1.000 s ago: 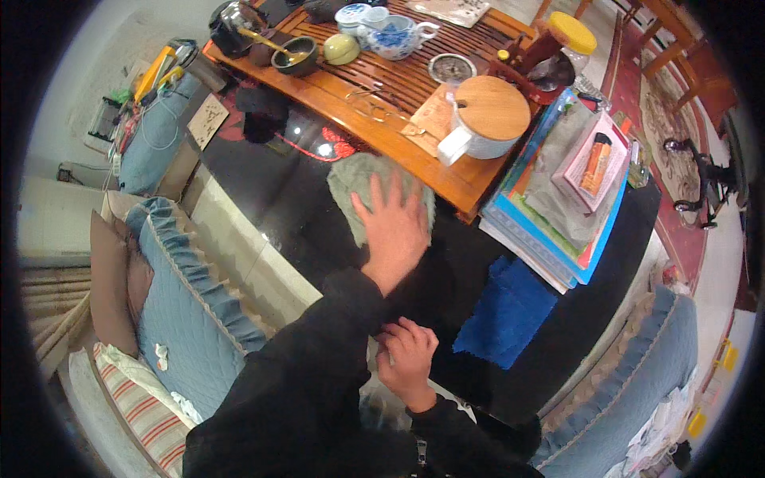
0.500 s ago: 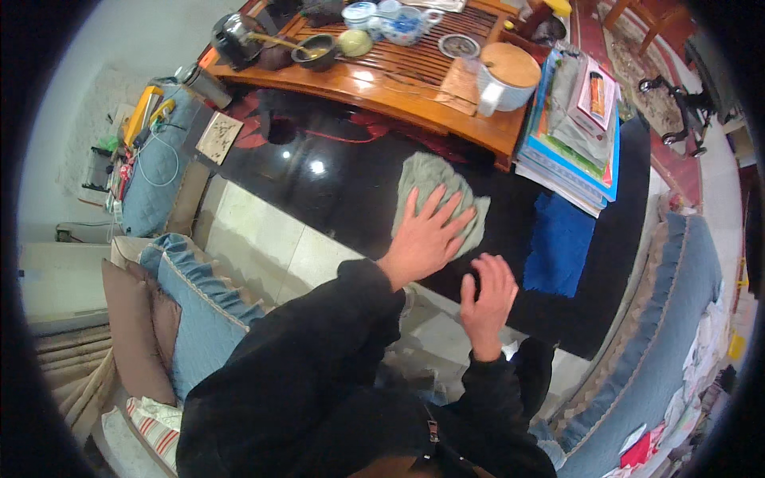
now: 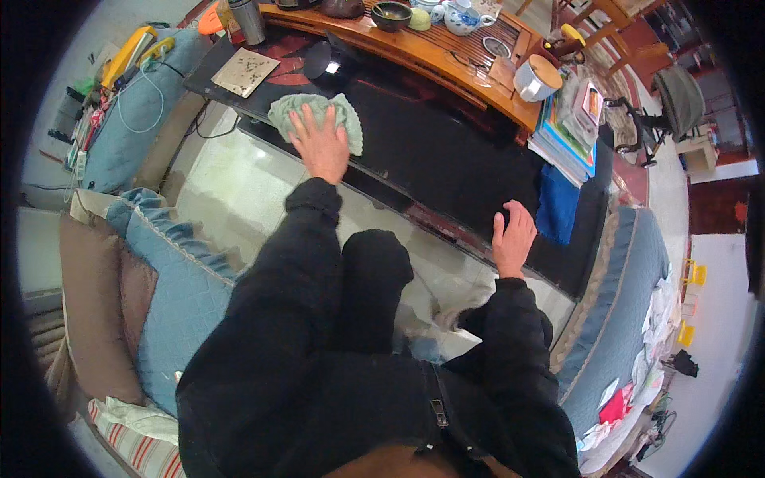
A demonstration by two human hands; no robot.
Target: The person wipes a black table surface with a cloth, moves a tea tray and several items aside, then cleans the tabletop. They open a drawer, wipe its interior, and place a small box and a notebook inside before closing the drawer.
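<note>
My left hand (image 3: 319, 143) lies with fingers spread on a pale green cloth (image 3: 349, 119), pressing it to the black glossy table (image 3: 430, 151) near its near edge, left of the middle. A beige square pad with dark specks (image 3: 245, 73) lies just beyond, to the left. My right hand (image 3: 514, 237) is open, fingers slightly bent, at the table's near edge beside a blue cloth (image 3: 556, 207). A stack of papers and folders (image 3: 558, 147) with a pink box (image 3: 588, 107) lies behind that blue cloth.
A wooden tea tray (image 3: 422, 64) with cups and bowls stands at the back, a white wood-lidded mug (image 3: 536, 84) on it and a steel flask (image 3: 249, 20) left of it. Cushioned seats (image 3: 171, 303) flank me; a wheeled chair (image 3: 673, 103) stands at the far right.
My left hand has carried the green cloth leftward along the table, toward the speckled pad. My right hand has risen to the table's edge near the blue cloth. The view has shifted.
</note>
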